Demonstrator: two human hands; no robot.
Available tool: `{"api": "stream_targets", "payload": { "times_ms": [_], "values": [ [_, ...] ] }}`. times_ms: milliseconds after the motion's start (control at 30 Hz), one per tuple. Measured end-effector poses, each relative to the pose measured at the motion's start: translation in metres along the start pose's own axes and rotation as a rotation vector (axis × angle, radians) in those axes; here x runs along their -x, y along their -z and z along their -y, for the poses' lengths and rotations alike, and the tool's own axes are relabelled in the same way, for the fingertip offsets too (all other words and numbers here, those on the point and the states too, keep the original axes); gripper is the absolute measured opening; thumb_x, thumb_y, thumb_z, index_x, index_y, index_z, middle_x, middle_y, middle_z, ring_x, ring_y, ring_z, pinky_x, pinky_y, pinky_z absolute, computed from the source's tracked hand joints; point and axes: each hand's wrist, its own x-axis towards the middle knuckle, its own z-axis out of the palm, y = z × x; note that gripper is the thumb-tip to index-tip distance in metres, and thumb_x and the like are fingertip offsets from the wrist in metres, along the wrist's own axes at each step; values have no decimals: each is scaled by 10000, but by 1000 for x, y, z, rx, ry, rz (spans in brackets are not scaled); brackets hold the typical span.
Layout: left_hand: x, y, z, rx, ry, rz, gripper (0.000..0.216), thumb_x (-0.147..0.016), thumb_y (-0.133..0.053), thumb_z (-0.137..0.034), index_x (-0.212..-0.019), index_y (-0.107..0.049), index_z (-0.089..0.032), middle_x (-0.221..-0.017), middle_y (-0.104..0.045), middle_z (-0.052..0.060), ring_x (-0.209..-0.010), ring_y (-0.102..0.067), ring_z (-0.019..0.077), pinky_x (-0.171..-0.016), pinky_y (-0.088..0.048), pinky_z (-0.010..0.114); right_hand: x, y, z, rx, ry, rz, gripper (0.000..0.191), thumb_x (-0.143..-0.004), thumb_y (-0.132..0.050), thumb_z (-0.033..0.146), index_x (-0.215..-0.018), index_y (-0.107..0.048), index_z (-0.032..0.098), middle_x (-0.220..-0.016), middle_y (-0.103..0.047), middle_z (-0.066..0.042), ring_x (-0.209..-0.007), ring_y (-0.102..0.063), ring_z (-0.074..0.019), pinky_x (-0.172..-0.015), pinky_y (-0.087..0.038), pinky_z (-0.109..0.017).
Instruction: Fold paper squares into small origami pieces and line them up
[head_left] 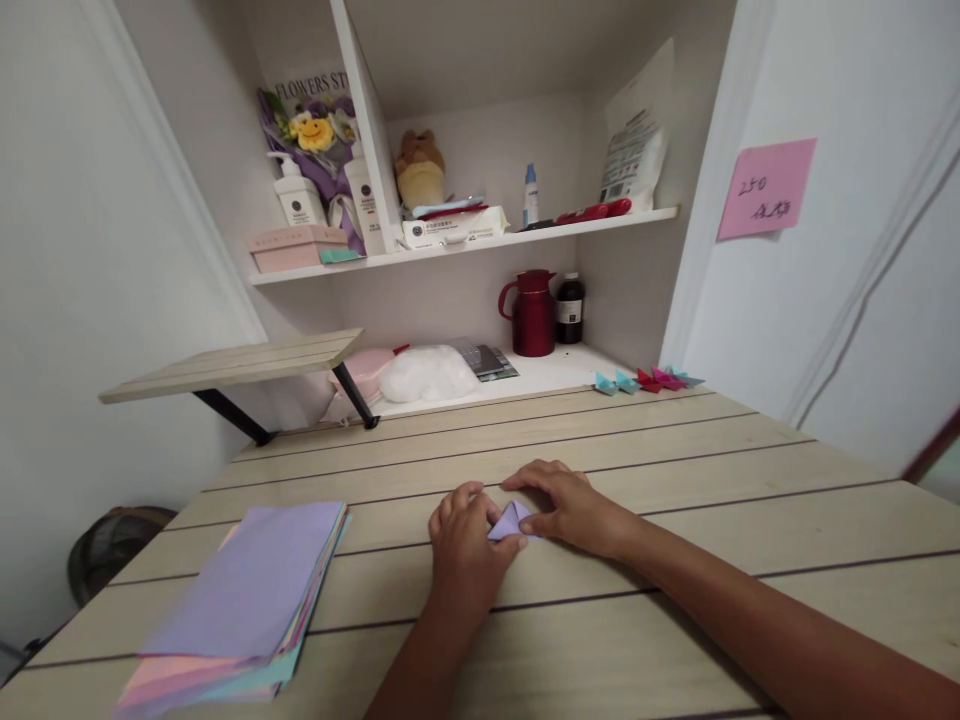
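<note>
A small piece of folded purple origami paper lies on the wooden table, showing a triangular shape. My left hand closes on its left side, thumb at the near edge and fingers curled. From the right, my right hand presses the paper with its thumb, while the fingers arch over the far side. Parts of the paper are hidden under the fingers. To the left rests a stack of coloured paper sheets, a purple sheet on top.
Several folded paper boats stand in a row at the table's back right edge. A raised wooden stand with black legs is at the back left. Behind are shelves with a red jug, a dark bottle and a white plastic bag.
</note>
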Motion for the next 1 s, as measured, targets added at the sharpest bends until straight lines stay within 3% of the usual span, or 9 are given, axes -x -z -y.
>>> {"api": "stream_targets", "payload": {
  "times_ms": [200, 333, 433, 600, 667, 800, 1000],
  "values": [
    [-1, -2, 5, 35, -17, -12, 237, -646, -757, -234, -771, -556, -232, -1261, -558, 34, -1200, -467, 250, -999, -282, 420, 0, 3, -1, -154, -3, -4, 137, -691, -683, 221, -823, -647, 232, -985, -667, -11, -999, -552, -229, -903, -374, -384],
    [0, 0, 3, 55, -30, -24, 258, -642, -753, -202, -757, -524, -224, -1165, -601, 24, -1130, -513, 240, -975, -304, 415, 1, 3, -3, -292, -25, 6, 109, -698, -675, 263, -762, -604, 210, -793, -631, 3, -755, -553, -174, -688, -421, -296],
    [-1, 0, 2, 104, -24, -44, 273, -648, -730, -144, -794, -516, -228, -1027, -636, 5, -1047, -558, 221, -963, -329, 408, 1, 2, -2, -540, -61, 23, 164, -687, -688, 273, -733, -550, 196, -670, -551, 41, -598, -478, -117, -550, -360, -236],
    [-9, -4, 9, 409, 88, -272, 528, -638, -700, -96, -1117, -508, -208, -1159, -561, 82, -972, -595, 212, -902, -432, 373, -1, -1, 4, -903, -204, -148, 315, -620, -781, 328, -745, -526, 193, -571, -486, 69, -507, -401, -85, -473, -266, -213],
    [-12, -5, 12, 557, 118, -361, 429, -674, -672, -135, -1084, -558, -190, -1144, -559, 97, -929, -606, 209, -872, -460, 362, 0, -2, 4, -1012, -247, -222, 346, -624, -795, 356, -757, -516, 202, -565, -490, 69, -498, -405, -86, -467, -260, -215],
    [-14, -5, 10, 796, 154, -259, 125, -706, -656, -223, -815, -673, -164, -938, -643, 88, -824, -637, 211, -784, -496, 335, 2, -4, 4, -1117, -257, -290, 351, -657, -800, 345, -779, -500, 210, -613, -519, 64, -519, -424, -83, -488, -280, -214],
    [-9, -6, -7, 1085, 152, -155, 173, -637, -705, -196, -801, -682, -147, -776, -686, 60, -731, -642, 199, -694, -491, 289, 7, -12, 15, -1045, -128, -186, 273, -734, -752, 330, -788, -514, 208, -634, -511, 56, -563, -417, -96, -520, -291, -234]
  ]
}}
